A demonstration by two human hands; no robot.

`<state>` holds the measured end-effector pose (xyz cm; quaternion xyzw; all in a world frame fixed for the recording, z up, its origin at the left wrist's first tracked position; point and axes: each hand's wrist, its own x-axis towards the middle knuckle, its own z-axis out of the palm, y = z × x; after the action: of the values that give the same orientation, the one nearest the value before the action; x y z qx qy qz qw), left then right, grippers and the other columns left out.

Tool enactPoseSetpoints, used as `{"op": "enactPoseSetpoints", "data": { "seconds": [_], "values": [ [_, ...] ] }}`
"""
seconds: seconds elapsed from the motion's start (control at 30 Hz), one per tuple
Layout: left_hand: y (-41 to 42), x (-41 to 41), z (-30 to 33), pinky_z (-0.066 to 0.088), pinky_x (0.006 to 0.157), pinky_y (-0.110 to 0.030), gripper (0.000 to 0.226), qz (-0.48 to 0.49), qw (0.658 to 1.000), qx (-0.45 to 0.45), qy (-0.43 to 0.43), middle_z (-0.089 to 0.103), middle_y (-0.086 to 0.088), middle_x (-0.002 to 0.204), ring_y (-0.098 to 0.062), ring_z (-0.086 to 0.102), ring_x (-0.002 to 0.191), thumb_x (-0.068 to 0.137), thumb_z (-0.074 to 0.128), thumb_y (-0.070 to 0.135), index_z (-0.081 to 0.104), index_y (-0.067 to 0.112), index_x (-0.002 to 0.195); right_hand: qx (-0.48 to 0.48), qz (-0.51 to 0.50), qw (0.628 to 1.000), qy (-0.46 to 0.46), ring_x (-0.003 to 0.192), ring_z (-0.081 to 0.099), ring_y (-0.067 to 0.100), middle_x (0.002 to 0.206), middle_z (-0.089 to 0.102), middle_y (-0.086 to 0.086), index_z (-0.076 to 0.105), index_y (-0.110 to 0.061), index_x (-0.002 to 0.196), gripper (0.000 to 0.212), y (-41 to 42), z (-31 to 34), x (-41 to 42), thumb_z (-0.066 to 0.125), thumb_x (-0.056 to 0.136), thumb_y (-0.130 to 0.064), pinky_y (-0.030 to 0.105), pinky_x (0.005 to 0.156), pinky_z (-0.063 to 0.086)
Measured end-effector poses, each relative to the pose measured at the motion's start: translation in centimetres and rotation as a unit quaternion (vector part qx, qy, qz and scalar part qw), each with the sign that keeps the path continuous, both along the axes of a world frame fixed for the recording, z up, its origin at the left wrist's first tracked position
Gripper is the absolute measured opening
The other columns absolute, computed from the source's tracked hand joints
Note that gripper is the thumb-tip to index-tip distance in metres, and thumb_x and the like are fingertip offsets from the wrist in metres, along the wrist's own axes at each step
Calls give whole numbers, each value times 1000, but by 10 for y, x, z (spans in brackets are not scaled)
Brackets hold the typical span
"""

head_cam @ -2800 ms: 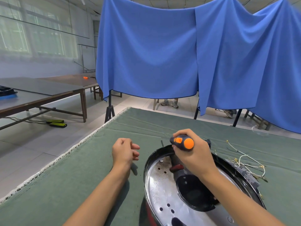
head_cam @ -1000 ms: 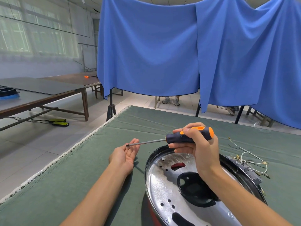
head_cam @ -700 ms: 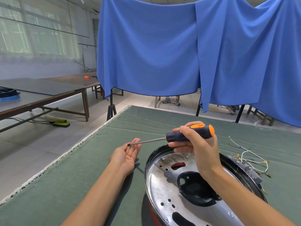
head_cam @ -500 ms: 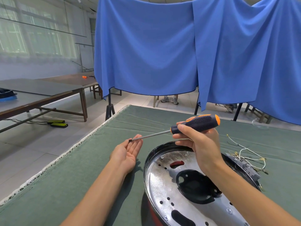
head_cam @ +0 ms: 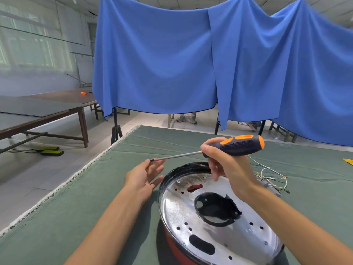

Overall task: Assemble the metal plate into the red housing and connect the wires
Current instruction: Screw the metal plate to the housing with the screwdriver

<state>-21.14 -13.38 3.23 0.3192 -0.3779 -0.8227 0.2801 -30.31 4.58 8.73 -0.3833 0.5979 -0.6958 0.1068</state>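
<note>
The round shiny metal plate [head_cam: 191, 211] with holes and a black central opening lies in the red housing [head_cam: 172, 243], whose red wall shows at the bottom. My right hand [head_cam: 227, 167] grips a black-and-orange screwdriver [head_cam: 238, 145] held level above the plate, shaft pointing left. My left hand [head_cam: 142, 177] is palm up to the left of the housing, with its fingertips touching the screwdriver tip. White and yellow wires [head_cam: 269, 175] lie on the cloth to the right of the housing.
The work sits on a green cloth-covered table [head_cam: 76, 207] whose left edge runs diagonally. A yellow object [head_cam: 348, 161] lies at the far right edge. Blue curtains [head_cam: 191, 64] hang behind, with brown tables [head_cam: 47, 111] at the left.
My right hand lifted the screwdriver off the plate, turned it level and raised it. My left hand opened palm up and its fingertips reached the tip.
</note>
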Motion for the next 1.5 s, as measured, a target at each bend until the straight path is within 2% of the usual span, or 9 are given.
{"op": "enactPoseSetpoints", "data": {
  "seconds": [0.23, 0.4, 0.63, 0.9, 1.0, 1.07, 1.17, 1.3, 1.5],
  "values": [
    [19, -1, 14, 44, 69, -34, 24, -12, 983, -169, -69, 71, -9, 98, -19, 63, 89, 99, 42, 26, 60, 10, 97, -62, -52, 997, -18, 41, 52, 19, 53, 57, 6, 71, -19, 72, 15, 19, 9, -2, 69, 84, -11, 26, 41, 46],
    [19, -26, 31, 47, 90, -37, 27, -35, 718, -624, -305, 61, -2, 112, -23, 56, 104, 89, 53, 23, 58, 15, 114, -70, -116, 991, 7, 40, 52, 18, 53, 57, 6, 69, -18, 75, 10, 38, 6, -14, 69, 84, -13, 25, 40, 45],
    [37, -65, 37, 49, 86, -36, 21, -238, 571, -700, -356, 68, -15, 106, -33, 60, 103, 93, 52, 16, 68, 7, 103, -83, -198, 977, -13, 39, 50, 17, 51, 56, 4, 66, -9, 84, 7, 61, -2, -23, 70, 83, -14, 24, 39, 44],
    [35, -37, 44, 50, 86, -37, 33, -250, 488, -691, -471, 61, -15, 119, -33, 58, 104, 85, 40, -2, 57, 4, 113, -84, -200, 976, -12, 43, 51, 15, 54, 56, 4, 64, -5, 89, 10, 62, -2, -28, 70, 84, -12, 23, 41, 44],
    [39, -20, 57, 55, 73, -33, 21, -325, 458, -631, -536, 69, -19, 100, -33, 66, 79, 81, 37, 5, 57, 2, 85, -79, -187, 979, -6, 42, 50, 17, 55, 56, 6, 64, -8, 87, 8, 53, -6, -27, 70, 84, -14, 22, 42, 44],
    [41, -14, 63, 58, 64, -32, 32, -377, 462, -574, -562, 73, -18, 78, -30, 70, 60, 74, 36, 13, 63, -1, 84, -70, -184, 980, 3, 43, 51, 19, 56, 56, 8, 65, -11, 87, 8, 48, -10, -27, 70, 84, -16, 25, 44, 44],
    [36, -26, 59, 53, 55, -27, 25, -339, 486, -624, -509, 70, -11, 78, -28, 69, 67, 79, 45, 23, 61, 4, 80, -65, -175, 982, 11, 44, 52, 20, 55, 57, 6, 65, -12, 86, 6, 43, -13, -25, 70, 84, -15, 27, 45, 46],
    [39, -51, 41, 32, 62, -30, 22, -337, 587, -632, -377, 47, -8, 73, -24, 42, 68, 86, 55, 27, 50, 10, 74, -73, -166, 983, 29, 43, 50, 20, 55, 56, 6, 65, -9, 87, 6, 44, -14, -22, 70, 85, -12, 26, 45, 45],
    [30, -43, 38, 43, 55, -23, 16, -308, 767, -486, -284, 58, -4, 68, -18, 55, 59, 87, 65, 18, 54, 13, 76, -90, -177, 979, 52, 42, 48, 20, 60, 54, 8, 62, -7, 88, 7, 47, -1, -26, 68, 85, -9, 24, 45, 43]
  ]
}}
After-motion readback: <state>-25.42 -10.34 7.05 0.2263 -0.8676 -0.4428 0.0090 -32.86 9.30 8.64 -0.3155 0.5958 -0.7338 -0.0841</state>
